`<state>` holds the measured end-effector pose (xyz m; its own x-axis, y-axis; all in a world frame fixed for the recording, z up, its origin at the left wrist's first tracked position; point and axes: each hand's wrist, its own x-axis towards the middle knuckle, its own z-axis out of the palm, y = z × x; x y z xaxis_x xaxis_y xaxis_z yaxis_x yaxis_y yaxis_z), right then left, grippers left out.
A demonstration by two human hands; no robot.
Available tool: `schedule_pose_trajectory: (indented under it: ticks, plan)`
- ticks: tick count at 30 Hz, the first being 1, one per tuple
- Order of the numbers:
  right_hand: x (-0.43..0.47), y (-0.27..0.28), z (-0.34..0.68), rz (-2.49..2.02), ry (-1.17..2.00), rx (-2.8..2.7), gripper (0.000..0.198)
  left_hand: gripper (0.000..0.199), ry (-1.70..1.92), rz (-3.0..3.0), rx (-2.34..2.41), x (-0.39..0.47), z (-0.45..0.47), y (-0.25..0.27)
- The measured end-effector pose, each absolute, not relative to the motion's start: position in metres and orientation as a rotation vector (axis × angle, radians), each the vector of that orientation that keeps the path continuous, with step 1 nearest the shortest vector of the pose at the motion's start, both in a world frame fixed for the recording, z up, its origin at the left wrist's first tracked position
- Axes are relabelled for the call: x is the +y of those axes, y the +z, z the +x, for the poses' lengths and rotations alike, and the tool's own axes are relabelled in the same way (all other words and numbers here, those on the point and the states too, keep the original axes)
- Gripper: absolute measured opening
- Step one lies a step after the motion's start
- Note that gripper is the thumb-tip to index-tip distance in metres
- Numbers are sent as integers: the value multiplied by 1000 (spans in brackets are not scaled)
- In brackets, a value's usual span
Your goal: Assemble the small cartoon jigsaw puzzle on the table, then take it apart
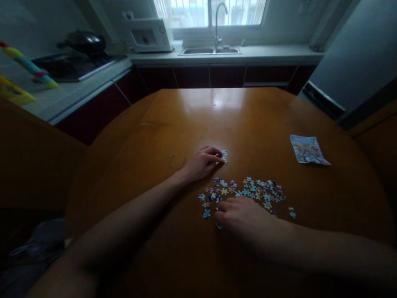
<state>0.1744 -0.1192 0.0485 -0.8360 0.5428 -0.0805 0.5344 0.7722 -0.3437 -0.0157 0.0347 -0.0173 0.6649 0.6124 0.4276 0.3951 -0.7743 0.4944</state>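
My left hand (204, 162) rests on the wooden table, its thumb and fingers closed about the left edge of a small cluster of joined jigsaw puzzle pieces (225, 156). Nearer to me, loose puzzle pieces (260, 188) lie spread in a wide, colourful patch. Over the near side of that patch is my right hand (240, 215), with its fingers curled downward. Its fingertips are hidden, so whatever they hold cannot be made out. One puzzle piece (219, 226) shows just below those fingers, and a blue piece (206, 214) lies to their left.
A creased picture sheet (308, 149) lies on the right of the brown table (186, 111). A few pieces (292, 212) sit apart at the patch's right. Beyond are a sink (198, 51), a microwave (149, 36) and a stove with a dark pan (85, 41).
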Motion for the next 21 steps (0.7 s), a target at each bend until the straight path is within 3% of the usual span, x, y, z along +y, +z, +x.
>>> schedule_pose_trajectory:
  ticks: [10, 21]
  plan:
    - [-132, 37, 160, -987, 251, -2938, 8, 25, 829, 2523, 800, 35, -16, -16]
    - [-132, 30, 161, -976, 313, -2940, 21, 23, 834, 2521, 790, 36, -16, -18]
